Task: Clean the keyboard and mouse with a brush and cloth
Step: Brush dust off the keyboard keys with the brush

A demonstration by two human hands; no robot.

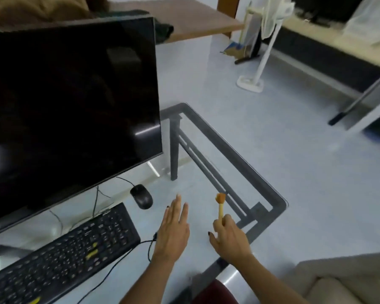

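A black keyboard (59,257) lies at an angle on the glass desk (206,183), at the lower left. Beyond its right end sits a black wired mouse (141,196). My right hand (229,236) grips the handle of a small yellow brush (220,205), which points up and away with its orange bristles at the top. My left hand (173,229) hovers flat over the glass between the keyboard and the brush, fingers stretched out, holding nothing. No cloth is in view.
A large dark monitor (70,106) stands behind the keyboard. Cables (127,257) trail across the glass near my left wrist. The desk's rounded right corner (283,202) is close to the brush. A white fan stand (250,82) is on the floor beyond.
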